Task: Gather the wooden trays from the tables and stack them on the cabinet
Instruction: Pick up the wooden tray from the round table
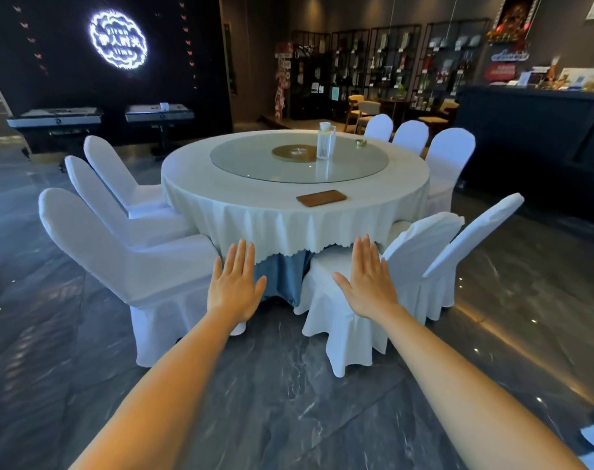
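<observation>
A flat rectangular wooden tray lies on the near side of the round table, which is draped in a white cloth. Both my arms reach forward in front of the table. My left hand and my right hand are held out flat, palms down, fingers apart, with nothing in them. Both hands hover short of the table's near edge, well below and in front of the tray.
Several white-covered chairs ring the table; two stand close on either side of my hands. A glass turntable carries a clear pitcher. A dark counter stands at right, and dark side tables at the back left.
</observation>
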The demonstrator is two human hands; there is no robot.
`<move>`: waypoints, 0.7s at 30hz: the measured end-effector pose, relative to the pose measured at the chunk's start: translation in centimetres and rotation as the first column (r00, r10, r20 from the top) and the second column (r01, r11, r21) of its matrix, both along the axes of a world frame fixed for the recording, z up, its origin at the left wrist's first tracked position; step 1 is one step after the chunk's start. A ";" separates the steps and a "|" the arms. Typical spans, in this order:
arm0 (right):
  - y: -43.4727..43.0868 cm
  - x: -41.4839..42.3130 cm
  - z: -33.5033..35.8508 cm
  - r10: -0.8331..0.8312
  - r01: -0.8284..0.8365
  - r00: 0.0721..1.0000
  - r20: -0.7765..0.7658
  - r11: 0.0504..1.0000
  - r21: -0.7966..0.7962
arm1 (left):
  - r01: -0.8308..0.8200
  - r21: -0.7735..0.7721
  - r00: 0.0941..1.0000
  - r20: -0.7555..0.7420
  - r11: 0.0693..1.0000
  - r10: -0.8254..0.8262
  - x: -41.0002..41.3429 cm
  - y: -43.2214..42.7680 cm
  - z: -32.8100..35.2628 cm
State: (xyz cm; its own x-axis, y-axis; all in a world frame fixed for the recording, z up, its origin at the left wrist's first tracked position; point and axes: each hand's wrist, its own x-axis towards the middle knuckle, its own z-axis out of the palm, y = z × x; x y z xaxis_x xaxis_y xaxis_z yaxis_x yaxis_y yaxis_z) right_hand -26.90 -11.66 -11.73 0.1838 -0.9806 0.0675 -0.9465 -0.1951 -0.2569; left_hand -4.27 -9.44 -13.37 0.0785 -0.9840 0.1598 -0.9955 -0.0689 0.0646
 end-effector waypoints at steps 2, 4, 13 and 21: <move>-3.1 0.7 -0.9 -0.006 0.006 1.000 -0.010 1.000 0.004 | 0.010 0.006 1.000 0.003 1.000 -0.011 0.9 -3.2 -0.9; -6.8 1.6 -1.6 -0.018 0.018 1.000 -0.011 1.000 0.013 | 0.018 0.013 1.000 0.007 1.000 -0.018 1.8 -7.2 -1.6; -27.5 5.9 0.5 -0.091 0.091 0.996 -0.017 0.995 0.028 | 0.090 -0.002 0.996 0.014 0.996 -0.090 6.6 -29.7 1.1; -41.7 5.4 -1.9 -0.123 0.123 0.992 -0.009 0.990 0.072 | 0.121 0.084 0.993 -0.014 0.989 -0.120 6.1 -43.9 -1.7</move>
